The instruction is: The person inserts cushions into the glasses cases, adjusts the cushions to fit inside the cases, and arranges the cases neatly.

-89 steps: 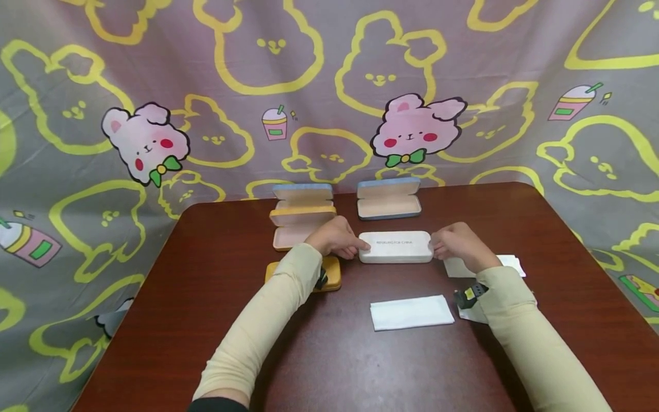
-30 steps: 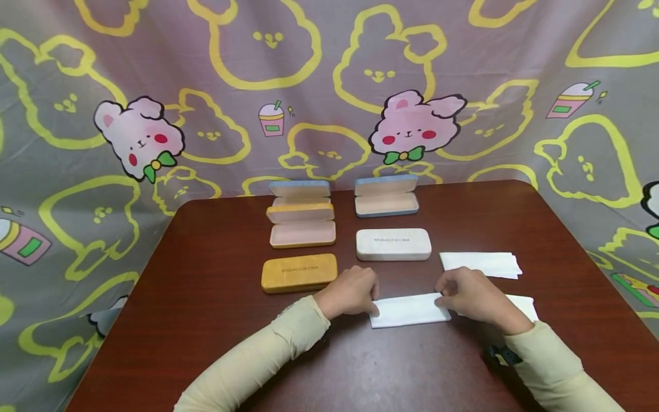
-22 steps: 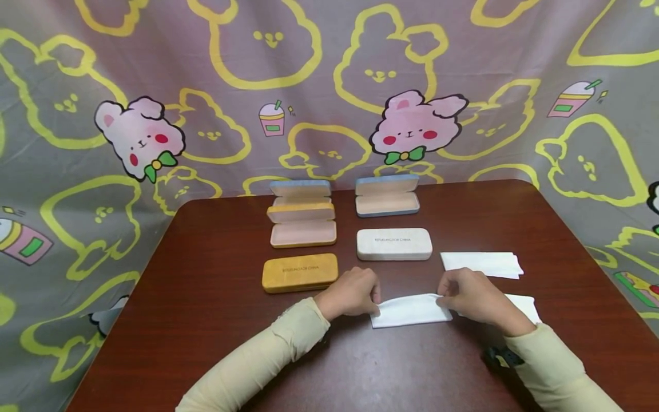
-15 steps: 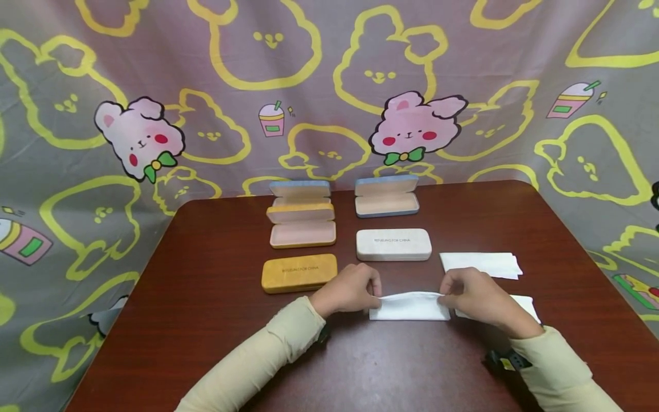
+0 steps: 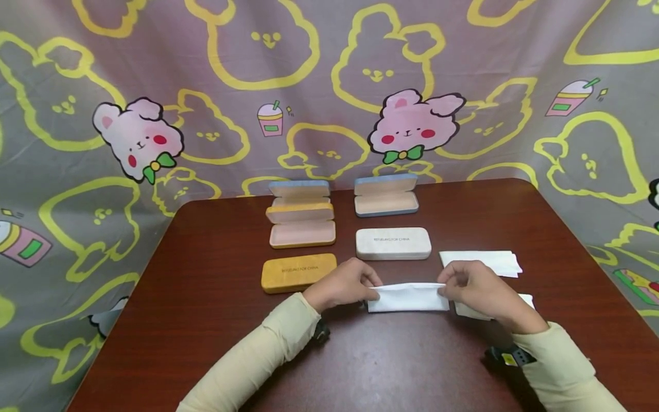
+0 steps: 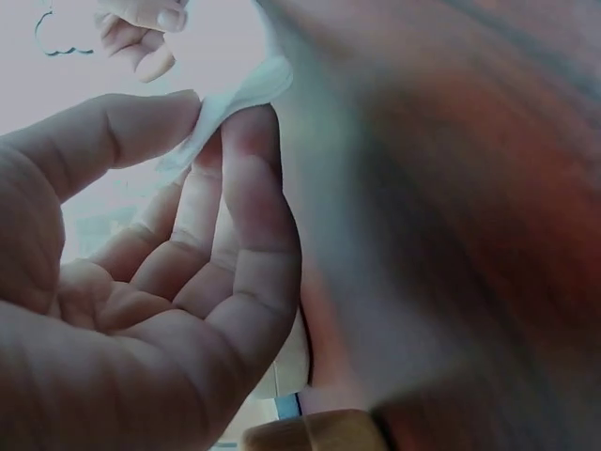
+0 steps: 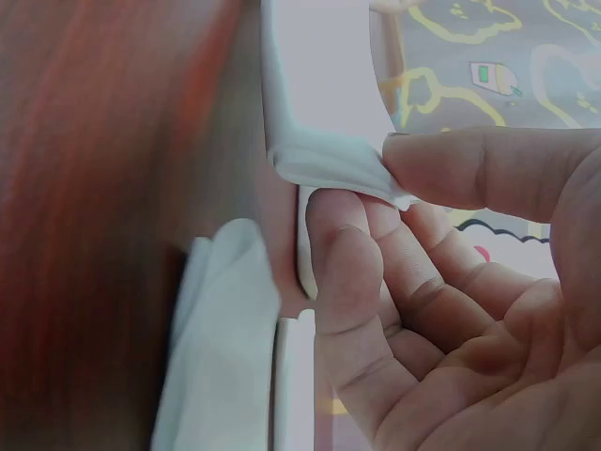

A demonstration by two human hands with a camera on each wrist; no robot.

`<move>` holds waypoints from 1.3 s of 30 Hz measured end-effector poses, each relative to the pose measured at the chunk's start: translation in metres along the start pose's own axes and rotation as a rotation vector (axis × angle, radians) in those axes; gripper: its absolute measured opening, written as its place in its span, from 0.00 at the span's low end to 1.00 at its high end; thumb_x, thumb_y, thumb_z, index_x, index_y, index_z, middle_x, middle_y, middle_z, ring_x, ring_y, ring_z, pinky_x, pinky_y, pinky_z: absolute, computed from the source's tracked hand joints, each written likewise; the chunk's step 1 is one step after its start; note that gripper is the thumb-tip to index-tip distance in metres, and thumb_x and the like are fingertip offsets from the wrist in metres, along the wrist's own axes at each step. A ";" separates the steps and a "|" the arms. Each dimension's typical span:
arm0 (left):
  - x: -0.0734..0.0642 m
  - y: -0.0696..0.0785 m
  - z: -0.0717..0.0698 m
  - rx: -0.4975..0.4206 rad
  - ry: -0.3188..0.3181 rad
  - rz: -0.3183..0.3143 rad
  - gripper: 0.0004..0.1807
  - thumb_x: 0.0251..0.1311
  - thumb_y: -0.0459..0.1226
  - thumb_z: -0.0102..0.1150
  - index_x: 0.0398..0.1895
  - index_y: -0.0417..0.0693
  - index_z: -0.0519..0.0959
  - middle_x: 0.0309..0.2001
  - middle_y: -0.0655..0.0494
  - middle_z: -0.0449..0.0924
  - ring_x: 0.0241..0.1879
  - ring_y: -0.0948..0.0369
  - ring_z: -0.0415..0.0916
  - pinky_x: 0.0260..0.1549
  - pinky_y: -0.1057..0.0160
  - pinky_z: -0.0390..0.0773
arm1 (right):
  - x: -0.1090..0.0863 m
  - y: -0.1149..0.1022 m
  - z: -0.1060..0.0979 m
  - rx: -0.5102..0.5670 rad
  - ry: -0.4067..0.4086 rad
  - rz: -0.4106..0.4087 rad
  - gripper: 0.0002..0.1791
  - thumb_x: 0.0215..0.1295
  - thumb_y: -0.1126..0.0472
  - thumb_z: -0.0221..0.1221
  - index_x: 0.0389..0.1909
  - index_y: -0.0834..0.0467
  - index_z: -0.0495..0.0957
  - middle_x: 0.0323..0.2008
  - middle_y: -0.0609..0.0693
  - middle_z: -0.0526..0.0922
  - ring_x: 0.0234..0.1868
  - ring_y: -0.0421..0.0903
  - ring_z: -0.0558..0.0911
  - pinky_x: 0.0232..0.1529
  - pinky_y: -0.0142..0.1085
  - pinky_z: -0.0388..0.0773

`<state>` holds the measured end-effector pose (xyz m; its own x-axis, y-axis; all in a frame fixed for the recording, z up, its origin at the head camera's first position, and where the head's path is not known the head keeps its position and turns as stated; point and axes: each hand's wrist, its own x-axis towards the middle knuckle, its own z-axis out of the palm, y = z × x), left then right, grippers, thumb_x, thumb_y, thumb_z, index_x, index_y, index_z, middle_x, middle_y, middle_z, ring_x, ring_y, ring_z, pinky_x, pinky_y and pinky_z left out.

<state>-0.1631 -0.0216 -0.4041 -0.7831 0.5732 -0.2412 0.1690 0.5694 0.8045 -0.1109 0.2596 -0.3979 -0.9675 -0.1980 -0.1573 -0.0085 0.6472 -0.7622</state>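
My left hand pinches the left end of a folded white cloth between thumb and fingers. At its right end, the thumb and fingers of my right hand pinch the same cloth. Stretched between both hands, the cloth shows several layers at its edge in the right wrist view. Beyond it lies a closed white glasses case with dark lettering. A closed yellow glasses case sits just past my left hand, partly covered by it.
Further back stand an open yellow glasses case, an open blue one behind it, and another open blue case. Two more folded white cloths lie at the right: a far cloth and a near cloth, half behind my right hand.
Both hands left the ends of the white case and came nearer to pinch the cloth. Over the last second the cloth's far edge bowed up, and the cloth moved away from me.
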 end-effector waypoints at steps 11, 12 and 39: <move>0.006 0.010 -0.024 -0.133 0.037 0.013 0.04 0.58 0.27 0.68 0.34 0.42 0.87 0.24 0.54 0.81 0.21 0.62 0.74 0.22 0.65 0.75 | 0.012 -0.012 -0.015 0.062 0.027 -0.003 0.08 0.62 0.64 0.67 0.40 0.63 0.83 0.29 0.53 0.83 0.33 0.51 0.82 0.36 0.43 0.80; 0.007 0.011 -0.026 -0.141 0.041 0.015 0.04 0.58 0.27 0.68 0.35 0.42 0.87 0.23 0.53 0.81 0.20 0.62 0.73 0.22 0.66 0.75 | 0.014 -0.012 -0.017 0.080 0.031 -0.004 0.08 0.62 0.65 0.67 0.40 0.63 0.83 0.29 0.53 0.83 0.32 0.51 0.82 0.36 0.43 0.82; 0.046 0.026 -0.078 -0.081 0.244 0.071 0.05 0.61 0.29 0.65 0.38 0.37 0.86 0.31 0.51 0.79 0.25 0.60 0.73 0.25 0.66 0.73 | 0.075 -0.026 -0.040 0.166 0.080 -0.016 0.11 0.67 0.63 0.65 0.45 0.66 0.82 0.42 0.62 0.82 0.38 0.61 0.83 0.41 0.48 0.84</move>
<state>-0.2409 -0.0264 -0.3517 -0.8939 0.4452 -0.0526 0.1877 0.4782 0.8580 -0.1930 0.2573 -0.3642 -0.9846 -0.1442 -0.0987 0.0110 0.5124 -0.8587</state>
